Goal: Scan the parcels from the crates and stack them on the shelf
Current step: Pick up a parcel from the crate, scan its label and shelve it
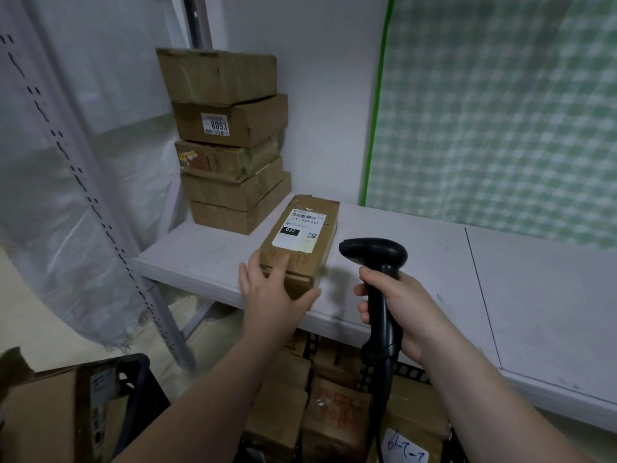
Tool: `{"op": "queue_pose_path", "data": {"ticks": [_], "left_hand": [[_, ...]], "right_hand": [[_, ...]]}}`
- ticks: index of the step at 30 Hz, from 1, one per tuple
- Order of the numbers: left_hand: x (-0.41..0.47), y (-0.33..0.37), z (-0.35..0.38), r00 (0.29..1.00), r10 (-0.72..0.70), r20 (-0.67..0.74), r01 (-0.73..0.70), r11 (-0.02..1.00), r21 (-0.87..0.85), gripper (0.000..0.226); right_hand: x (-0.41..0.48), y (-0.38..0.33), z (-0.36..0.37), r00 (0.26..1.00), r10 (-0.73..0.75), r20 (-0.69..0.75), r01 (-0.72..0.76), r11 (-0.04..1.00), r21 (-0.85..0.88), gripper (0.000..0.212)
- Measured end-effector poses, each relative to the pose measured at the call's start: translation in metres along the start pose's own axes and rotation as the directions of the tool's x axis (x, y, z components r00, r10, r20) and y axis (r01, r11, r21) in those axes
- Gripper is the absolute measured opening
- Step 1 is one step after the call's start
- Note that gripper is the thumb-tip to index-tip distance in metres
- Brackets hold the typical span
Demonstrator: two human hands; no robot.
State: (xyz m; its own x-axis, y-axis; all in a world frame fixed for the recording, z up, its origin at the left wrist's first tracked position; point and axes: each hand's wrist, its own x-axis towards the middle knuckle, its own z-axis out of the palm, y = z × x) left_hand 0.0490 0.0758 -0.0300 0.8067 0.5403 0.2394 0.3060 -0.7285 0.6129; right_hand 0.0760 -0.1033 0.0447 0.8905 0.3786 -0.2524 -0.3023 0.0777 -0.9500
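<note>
A brown cardboard parcel with a white shipping label lies flat on the white shelf, near its front edge. My left hand rests on the parcel's near end, fingers spread over its top and thumb under the front corner. To the right, my right hand grips the handle of a black barcode scanner, whose head points left toward the parcel. A stack of several cardboard parcels stands at the shelf's back left corner.
Below the shelf, a black crate holds several more cardboard parcels. Another black crate with boxes sits at the lower left. A perforated metal upright and plastic sheeting flank the left; a green checked curtain hangs behind.
</note>
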Motion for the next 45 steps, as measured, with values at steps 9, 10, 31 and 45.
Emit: {"op": "queue_pose_path", "data": {"ticks": [9,10,31,45], "left_hand": [[0.095,0.002,0.022,1.000,-0.001,-0.010,0.002,0.993,0.121,0.073],[0.103,0.002,0.025,1.000,-0.004,-0.008,0.005,0.991,0.132,0.073],[0.044,0.013,0.030,0.999,0.033,-0.021,-0.031,0.995,0.099,0.067],[-0.112,-0.090,0.078,0.828,-0.305,0.471,0.142,0.926,0.350,0.059]], "right_hand": [[0.042,0.011,-0.013,0.999,-0.017,0.038,0.017,1.000,0.002,0.024],[0.045,0.012,-0.016,0.999,-0.023,0.045,0.023,1.000,0.008,0.024],[0.014,0.033,-0.046,0.998,0.037,0.057,-0.031,0.995,-0.095,0.025],[-0.033,0.077,-0.062,0.975,0.129,0.179,-0.067,0.947,-0.315,0.025]]}}
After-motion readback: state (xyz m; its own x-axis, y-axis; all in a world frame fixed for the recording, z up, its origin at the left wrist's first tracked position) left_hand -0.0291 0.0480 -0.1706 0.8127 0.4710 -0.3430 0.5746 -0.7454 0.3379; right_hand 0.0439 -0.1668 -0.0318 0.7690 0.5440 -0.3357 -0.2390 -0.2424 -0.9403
